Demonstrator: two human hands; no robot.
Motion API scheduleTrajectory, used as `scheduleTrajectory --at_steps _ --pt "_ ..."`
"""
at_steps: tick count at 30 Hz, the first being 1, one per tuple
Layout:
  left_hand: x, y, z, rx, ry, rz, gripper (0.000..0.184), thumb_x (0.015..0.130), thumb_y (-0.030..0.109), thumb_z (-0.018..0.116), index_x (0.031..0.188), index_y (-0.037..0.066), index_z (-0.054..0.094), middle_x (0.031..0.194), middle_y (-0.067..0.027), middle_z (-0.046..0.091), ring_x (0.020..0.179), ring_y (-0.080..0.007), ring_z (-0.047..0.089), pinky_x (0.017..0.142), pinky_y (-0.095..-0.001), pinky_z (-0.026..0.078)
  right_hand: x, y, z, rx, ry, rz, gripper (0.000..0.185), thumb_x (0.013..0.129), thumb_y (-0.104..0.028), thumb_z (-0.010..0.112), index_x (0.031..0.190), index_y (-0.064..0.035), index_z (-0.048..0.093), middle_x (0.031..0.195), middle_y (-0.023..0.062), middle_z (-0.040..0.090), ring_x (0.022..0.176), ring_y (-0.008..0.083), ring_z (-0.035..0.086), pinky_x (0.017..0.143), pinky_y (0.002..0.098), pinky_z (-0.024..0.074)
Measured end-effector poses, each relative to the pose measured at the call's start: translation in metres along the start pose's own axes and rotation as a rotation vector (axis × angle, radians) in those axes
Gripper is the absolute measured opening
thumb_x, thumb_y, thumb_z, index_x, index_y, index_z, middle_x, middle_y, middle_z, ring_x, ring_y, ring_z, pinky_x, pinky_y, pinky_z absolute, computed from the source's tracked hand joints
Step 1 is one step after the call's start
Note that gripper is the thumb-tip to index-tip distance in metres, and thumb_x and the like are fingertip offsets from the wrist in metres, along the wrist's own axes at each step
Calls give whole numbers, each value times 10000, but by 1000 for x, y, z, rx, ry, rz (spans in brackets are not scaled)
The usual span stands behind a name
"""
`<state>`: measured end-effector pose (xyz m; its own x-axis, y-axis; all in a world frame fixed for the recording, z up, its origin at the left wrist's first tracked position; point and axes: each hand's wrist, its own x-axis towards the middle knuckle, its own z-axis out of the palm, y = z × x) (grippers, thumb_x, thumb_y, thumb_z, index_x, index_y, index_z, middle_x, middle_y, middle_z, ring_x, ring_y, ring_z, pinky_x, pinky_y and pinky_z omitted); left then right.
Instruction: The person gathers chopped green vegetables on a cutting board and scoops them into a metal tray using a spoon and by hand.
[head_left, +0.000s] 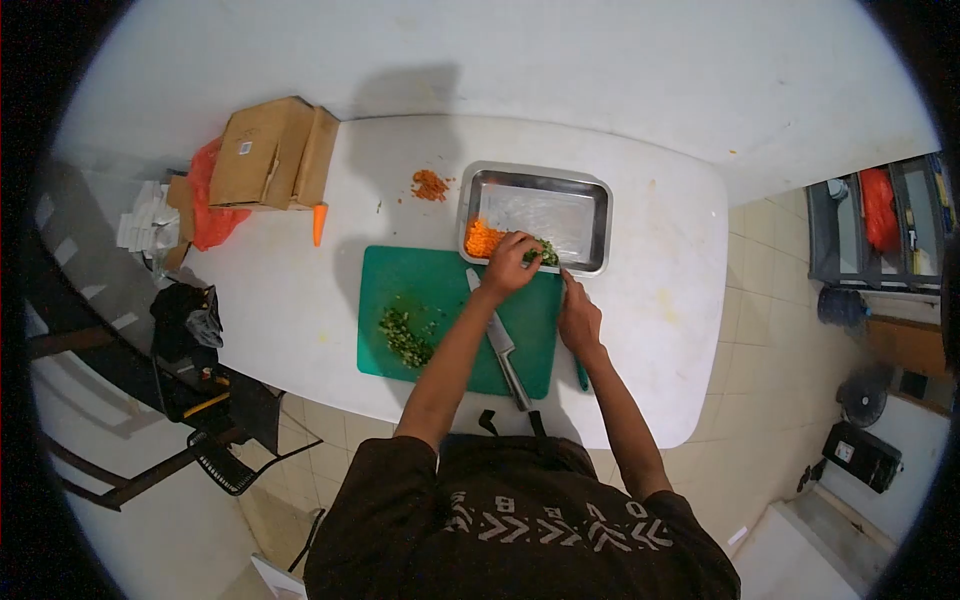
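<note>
My left hand [512, 263] reaches over the near rim of a rectangular metal tray [603, 215], fingers bent together at a small heap of chopped green vegetable [546, 252]. Diced carrot [481, 238] lies in the tray's near left corner. At the near right rim, my right hand [580, 318] has its fingers against the tray's edge, seemingly gripping it. Under my left forearm, a knife [503, 345] lies on the green cutting board [460, 370], blade pointing to the tray. More chopped green vegetable [403, 338] sits on the board's left part.
Orange peelings [430, 185] lie on the white table [660, 330] left of the tray. A carrot [319, 225] rests near a cardboard box [262, 155] and a red plastic bag [206, 200]. A green handle [582, 377] shows beside the board. A shelf [830, 240] stands far right.
</note>
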<state>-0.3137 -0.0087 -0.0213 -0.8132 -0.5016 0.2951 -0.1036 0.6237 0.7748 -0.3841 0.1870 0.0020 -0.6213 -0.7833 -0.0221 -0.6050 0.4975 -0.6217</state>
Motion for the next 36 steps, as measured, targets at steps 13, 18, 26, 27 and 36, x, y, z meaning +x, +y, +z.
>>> scheduleTrajectory --at_steps 13,18,26,27,36 --pt "1 -19 11 -500 148 -436 212 989 79 629 1192 23 642 1187 -115 677 1136 -285 646 1012 -409 494 0 6 12 39 101 -25 565 912 15 516 1463 -101 473 1246 178 666 914 375 709 726 459 572" --pt "5 -10 -3 -1219 317 -684 625 1095 497 395 1543 64 346 1549 -174 420 1368 -325 495 1173 -452 368 5 -12 19 115 223 -97 556 909 27 520 1453 -85 486 1206 189 685 833 380 715 662 449 573" --pt "2 -3 -20 -1362 347 -729 811 1035 657 360 1583 67 257 1629 -195 300 1472 -406 358 1228 -557 274 5 -24 18 58 245 -49 560 877 8 560 1428 -86 526 1000 219 721 688 380 694 592 452 556" --pt "1 -3 -21 -1357 352 -733 813 1037 654 361 1582 61 255 1631 -196 297 1469 -414 359 1227 -556 275 4 -23 18 58 246 -48 560 877 8 560 1428 -86 526 1000 219 721 688 380 694 592 452 556" --pt "-4 -10 -29 -1329 421 -754 632 1071 470 481 1540 61 370 1542 -199 439 1381 -373 491 1144 -514 402 1 -30 10 3 141 -33 491 919 20 558 1398 -85 552 1077 216 726 761 379 721 632 467 574"
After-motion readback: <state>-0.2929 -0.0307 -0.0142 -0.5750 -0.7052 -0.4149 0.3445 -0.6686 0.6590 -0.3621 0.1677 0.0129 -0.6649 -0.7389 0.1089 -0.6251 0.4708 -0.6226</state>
